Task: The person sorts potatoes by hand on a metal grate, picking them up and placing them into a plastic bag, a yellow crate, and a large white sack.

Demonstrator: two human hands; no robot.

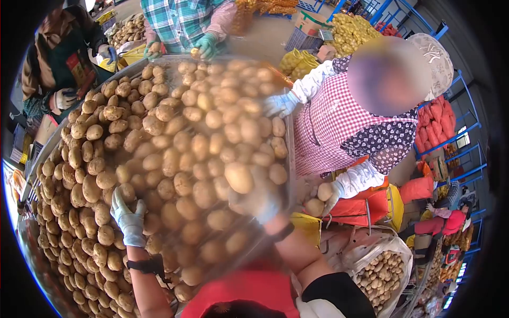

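Potatoes (183, 184) lie spread over a large sorting table (290, 143) in front of me. My left hand (128, 221), in a pale blue glove, rests among the potatoes left of centre. Its fingers and thumb are apart, with a potato (126, 191) just beyond the fingertips. My right hand (259, 197), also gloved, is smeared by motion above the table's right part. At its fingertips a large pale potato (239, 177) appears gripped, though the fingers themselves are blurred.
Across on the right, a person in a checked apron (331, 119) holds potatoes (314, 206) beside yellow and red bags (366, 209). Two other people stand at the far side. An open white sack (379, 275) of potatoes stands at lower right.
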